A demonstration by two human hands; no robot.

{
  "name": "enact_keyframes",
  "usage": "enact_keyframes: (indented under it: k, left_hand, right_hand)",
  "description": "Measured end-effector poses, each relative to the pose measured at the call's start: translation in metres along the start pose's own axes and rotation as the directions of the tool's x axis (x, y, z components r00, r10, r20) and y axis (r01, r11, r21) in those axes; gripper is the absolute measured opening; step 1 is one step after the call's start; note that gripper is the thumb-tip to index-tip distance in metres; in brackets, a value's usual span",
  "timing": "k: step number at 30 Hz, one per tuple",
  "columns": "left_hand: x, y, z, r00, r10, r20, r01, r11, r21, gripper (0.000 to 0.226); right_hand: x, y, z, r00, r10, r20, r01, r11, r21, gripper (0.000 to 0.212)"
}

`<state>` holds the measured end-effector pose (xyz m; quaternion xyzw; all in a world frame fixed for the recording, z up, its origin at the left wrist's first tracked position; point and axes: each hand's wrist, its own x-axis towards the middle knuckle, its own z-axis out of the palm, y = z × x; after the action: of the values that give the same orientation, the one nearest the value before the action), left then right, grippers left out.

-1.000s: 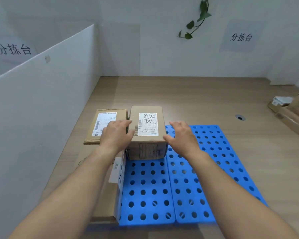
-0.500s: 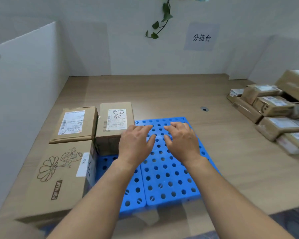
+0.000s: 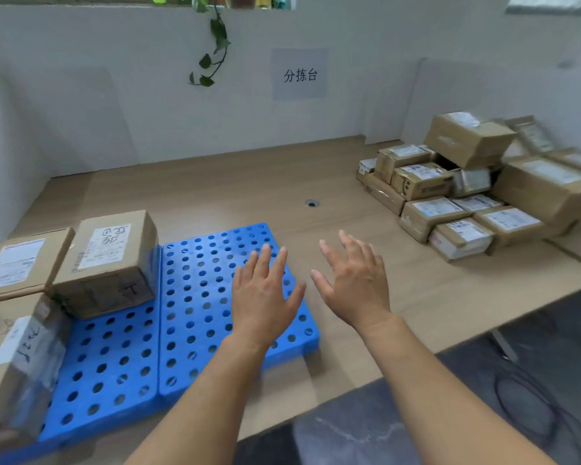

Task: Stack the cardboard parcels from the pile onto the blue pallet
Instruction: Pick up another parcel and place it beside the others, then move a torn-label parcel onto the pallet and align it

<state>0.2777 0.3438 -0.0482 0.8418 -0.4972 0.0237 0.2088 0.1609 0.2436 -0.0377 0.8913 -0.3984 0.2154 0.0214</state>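
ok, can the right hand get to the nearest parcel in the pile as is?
Probably yes: the right hand is open and empty, and only bare table lies between it and the nearest parcel.

I see my left hand [image 3: 264, 297] and right hand [image 3: 353, 280], both empty with fingers spread, above the blue pallet [image 3: 195, 330] (three parcels [image 3: 109, 260] at nine o'clock); the pile [image 3: 467, 189] sits at two o'clock.

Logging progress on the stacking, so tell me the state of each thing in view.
blue pallet: partly loaded, right half bare
left hand: open, empty, above the pallet
right hand: open, empty, above the table
handwritten-label parcel: resting on the pallet's left panel
parcel pile: unsorted, on the table's right
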Motion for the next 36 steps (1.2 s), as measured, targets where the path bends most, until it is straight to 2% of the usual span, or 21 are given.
enact_keyframes:
  k: [10, 15, 23, 30, 36]
  left_hand:
    - [0.008, 0.153, 0.061, 0.998, 0.052, 0.026, -0.051, 0.998, -0.028, 0.073]
    - [0.017, 0.205, 0.076, 0.994, 0.070, 0.082, -0.068, 0.997, -0.027, 0.074]
    - [0.058, 0.274, 0.109, 0.980, 0.155, 0.120, -0.151, 0.987, -0.047, 0.075]
    - [0.123, 0.327, 0.162, 0.970, 0.190, 0.152, -0.177, 0.980, -0.094, 0.075]
    - [0.205, 0.375, 0.198, 0.981, 0.149, 0.124, -0.128, 0.978, -0.162, 0.075]
  right_hand:
    - [-0.027, 0.154, -0.029, 0.995, 0.080, -0.052, -0.082, 0.995, -0.048, 0.063]
    - [-0.034, 0.210, -0.042, 0.989, 0.141, -0.053, -0.140, 0.990, 0.008, 0.064]
    - [-0.026, 0.294, -0.048, 0.964, 0.252, -0.086, -0.253, 0.967, -0.010, 0.067]
    - [0.016, 0.373, -0.038, 0.954, 0.298, -0.040, -0.299, 0.953, -0.042, 0.065]
    - [0.091, 0.450, -0.029, 0.959, 0.280, -0.036, -0.282, 0.957, -0.071, 0.057]
